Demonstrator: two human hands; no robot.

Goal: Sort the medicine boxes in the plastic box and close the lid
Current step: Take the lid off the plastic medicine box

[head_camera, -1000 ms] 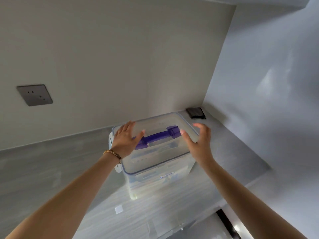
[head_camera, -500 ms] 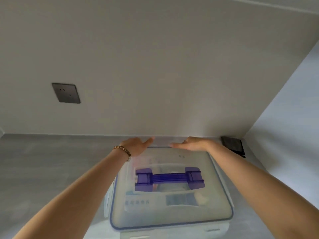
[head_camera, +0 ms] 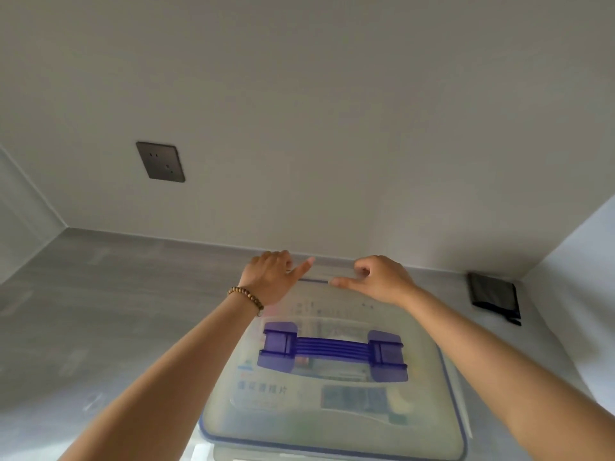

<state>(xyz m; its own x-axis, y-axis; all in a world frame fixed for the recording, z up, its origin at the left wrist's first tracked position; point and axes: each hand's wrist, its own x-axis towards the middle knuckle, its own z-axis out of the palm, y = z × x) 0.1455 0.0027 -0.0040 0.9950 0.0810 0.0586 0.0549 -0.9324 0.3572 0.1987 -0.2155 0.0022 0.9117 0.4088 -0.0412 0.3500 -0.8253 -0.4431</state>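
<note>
Fingers first: on my left hand [head_camera: 271,277] they are curled down over the far edge of the lid [head_camera: 336,407], with the index finger stretched out toward the right along that edge. On my right hand [head_camera: 376,282] they are bent at the knuckles over the same edge, the thumb reaching left, its tip close to the left index finger but not touching it. Both hands appear to press or grip the rear rim or its latch; I cannot tell which, since the clear plastic there is hard to read.

From the head camera, the plastic box [head_camera: 332,455] fills the lower centre of the frame, resting on the grey counter [head_camera: 116,311]. Its translucent lid with a blue rim seal lies flat on top. A purple handle [head_camera: 332,352] lies flat across the middle of the lid. Through the lid I see medicine boxes [head_camera: 263,390] inside, one with blue printed characters at lower left; the rest are blurred.

A beaded bracelet [head_camera: 246,296] circles my left wrist. At the right edge of the frame, in the counter's corner, lies a folded black cloth [head_camera: 494,297], well apart from the box. A dark wall socket [head_camera: 160,162] sits in the upper left, on the pale wall [head_camera: 332,128].
</note>
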